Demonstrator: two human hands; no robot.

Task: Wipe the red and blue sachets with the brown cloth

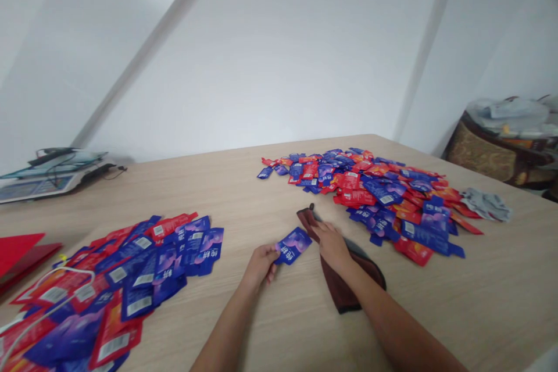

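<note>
My left hand is closed, with a flat blue-and-purple packet pinched by its lower left corner, just above the tabletop. White characters are printed on the packet. Directly to its right lies a dark brown fabric pouch with black trim. Over the upper part of the pouch is my right hand, its fingers bent around the cloth near the narrow end; the fingertips are partly hidden. The packet's right corner comes close to the pouch and my right fingers.
A pile of red and blue packets covers the near left. Another large heap spreads at the back right, beside grey gloves. A flat scale-like device, red folders and a white cord are at left. A patterned chair stands right.
</note>
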